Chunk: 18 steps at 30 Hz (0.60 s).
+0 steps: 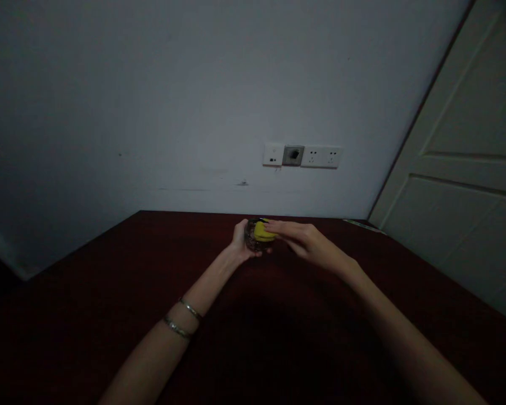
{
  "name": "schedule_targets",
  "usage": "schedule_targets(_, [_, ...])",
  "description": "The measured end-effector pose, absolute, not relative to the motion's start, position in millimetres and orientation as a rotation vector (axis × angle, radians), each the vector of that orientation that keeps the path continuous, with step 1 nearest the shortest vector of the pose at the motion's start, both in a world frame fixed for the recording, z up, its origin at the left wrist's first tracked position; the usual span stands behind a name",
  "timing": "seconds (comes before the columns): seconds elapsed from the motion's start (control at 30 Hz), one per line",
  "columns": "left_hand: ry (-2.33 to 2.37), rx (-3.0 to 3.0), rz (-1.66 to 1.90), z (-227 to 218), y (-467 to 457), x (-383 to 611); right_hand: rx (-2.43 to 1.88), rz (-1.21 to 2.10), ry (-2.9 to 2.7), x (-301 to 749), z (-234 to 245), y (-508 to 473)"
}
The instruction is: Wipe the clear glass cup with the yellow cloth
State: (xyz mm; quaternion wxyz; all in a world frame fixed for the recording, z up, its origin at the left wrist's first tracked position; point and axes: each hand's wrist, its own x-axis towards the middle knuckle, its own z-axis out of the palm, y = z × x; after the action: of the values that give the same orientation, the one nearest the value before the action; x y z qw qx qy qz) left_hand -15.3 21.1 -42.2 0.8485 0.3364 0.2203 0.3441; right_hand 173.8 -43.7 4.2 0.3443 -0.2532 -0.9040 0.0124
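Note:
My left hand (239,243) is wrapped around a small, round, see-through glass vessel (250,242), tilted with its dark rim toward the far side. Two metal bangles circle that forearm. Pressed against the glass is a bright yellow cloth (262,232), which looks folded; whether it reaches inside the vessel is hard to make out. The fingers of my right hand (300,234) are closed on the cloth from the right, hiding part of it. Both hands are close together near the far edge of the dark red table.
The dark red table (185,247) meets a pale wall (185,101). Sockets and switch plates (302,156) are set in the wall behind my hands. A thin flat strip (362,226) lies at the table's far right edge, beside a panelled door (468,157).

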Motion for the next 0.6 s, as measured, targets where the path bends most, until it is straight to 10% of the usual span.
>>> schedule_targets(0.6, [0.581, 0.970, 0.574, -40, 8, -2, -0.735, -0.334, -2.418, 179, -4, -28])
